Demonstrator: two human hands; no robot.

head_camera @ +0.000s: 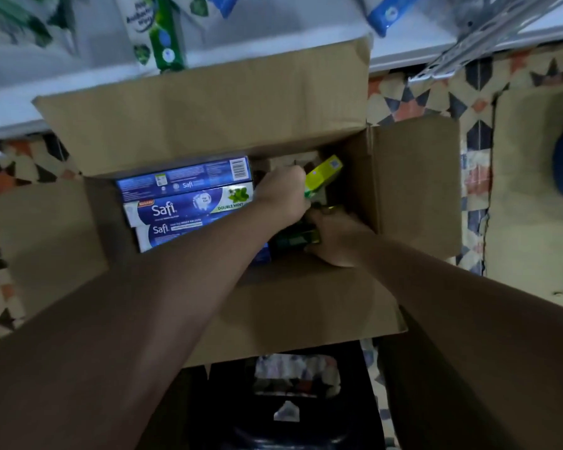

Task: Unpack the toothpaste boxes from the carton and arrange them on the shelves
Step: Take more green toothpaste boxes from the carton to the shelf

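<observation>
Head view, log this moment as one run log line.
stage: unpacking | left hand: grips yellow-green box | right hand: on dark green box | blue boxes: in carton

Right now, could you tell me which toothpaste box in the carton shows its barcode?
The farthest blue box, against the carton's back wall; the nearer ones show Safi fronts.

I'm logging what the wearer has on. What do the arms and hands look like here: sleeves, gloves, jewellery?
Both forearms are bare as far as the frame shows, with no sleeve visible. The left hand and right hand wear no gloves. No watch or bracelet shows; the fingers are mostly hidden, so rings cannot be told.
</observation>
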